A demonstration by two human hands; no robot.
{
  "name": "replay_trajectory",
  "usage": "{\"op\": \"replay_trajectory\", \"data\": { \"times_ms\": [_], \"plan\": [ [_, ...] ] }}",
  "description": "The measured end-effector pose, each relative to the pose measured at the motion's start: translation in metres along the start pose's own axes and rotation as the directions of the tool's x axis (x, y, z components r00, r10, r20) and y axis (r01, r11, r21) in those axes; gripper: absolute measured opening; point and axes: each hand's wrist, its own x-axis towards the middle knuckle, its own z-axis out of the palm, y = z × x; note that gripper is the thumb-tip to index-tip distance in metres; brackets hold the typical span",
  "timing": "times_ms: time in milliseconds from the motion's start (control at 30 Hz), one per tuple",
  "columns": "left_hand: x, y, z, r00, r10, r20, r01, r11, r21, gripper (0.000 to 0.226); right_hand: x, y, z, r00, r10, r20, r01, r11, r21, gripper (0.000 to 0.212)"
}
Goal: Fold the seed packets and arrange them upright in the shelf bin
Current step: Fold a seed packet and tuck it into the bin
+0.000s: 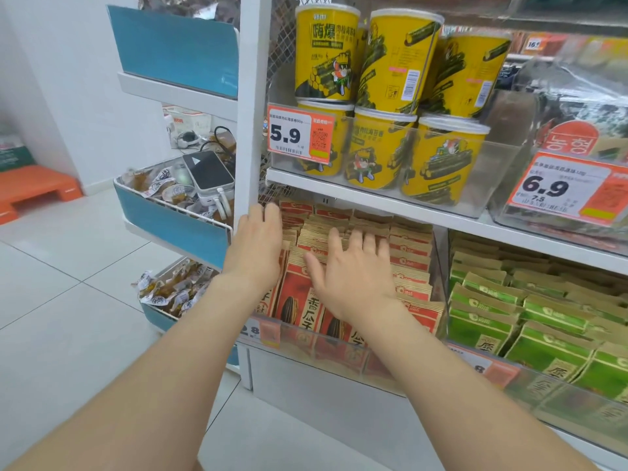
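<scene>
Red and tan seed packets (pixel 411 263) stand upright in rows inside a clear shelf bin (pixel 339 355) on the lower shelf. My left hand (pixel 255 246) reaches into the bin's left end, its fingers lying along the outer side of the leftmost row. My right hand (pixel 353 273) lies flat on the packet tops near the middle, fingers spread and pointing to the back. Neither hand grips a packet. The front packets show a sunflower seed picture (pixel 289 311).
Green seed packets (pixel 530 314) fill the bin to the right. Yellow canisters (pixel 380 96) sit on the shelf above, with a 5.9 price tag (pixel 299 134). Blue side baskets (pixel 176 215) of wrapped snacks hang at left; a white post (pixel 251 103) stands between.
</scene>
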Motion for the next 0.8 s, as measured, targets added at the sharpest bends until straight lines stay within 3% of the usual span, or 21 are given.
{"op": "replay_trajectory", "data": {
  "times_ms": [100,233,300,433,600,700,800],
  "plan": [
    [-0.004,-0.013,0.013,0.995,0.090,0.054,-0.089,0.996,-0.016,0.046,0.002,0.000,-0.002,1.000,0.003,-0.001,-0.003,1.000,0.013,0.083],
    [-0.014,-0.024,0.029,0.961,0.153,0.232,-0.186,0.974,0.128,0.083,0.006,-0.005,0.001,0.998,-0.017,-0.055,0.023,0.994,0.111,0.079],
    [-0.020,-0.025,0.032,0.928,0.144,0.344,-0.217,0.958,0.185,0.100,0.010,-0.011,0.002,0.992,-0.067,-0.111,0.084,0.985,0.154,0.073],
    [-0.019,-0.028,0.033,0.891,0.117,0.439,-0.175,0.980,0.093,0.108,0.021,-0.025,0.000,0.964,-0.237,-0.120,0.256,0.951,0.175,0.062],
    [-0.019,-0.035,0.022,0.938,0.171,0.302,-0.195,0.979,0.053,0.107,0.041,-0.032,-0.002,0.970,-0.240,-0.029,0.238,0.924,0.299,0.058],
    [-0.020,-0.027,0.007,0.982,0.142,0.123,-0.165,0.965,0.204,0.078,0.055,-0.037,-0.001,0.975,-0.219,0.019,0.200,0.919,0.340,0.062],
    [-0.019,-0.026,-0.001,0.996,0.057,0.064,-0.071,0.966,0.249,0.049,0.068,-0.040,-0.001,0.973,-0.219,0.068,0.187,0.930,0.317,0.067]
  ]
}}
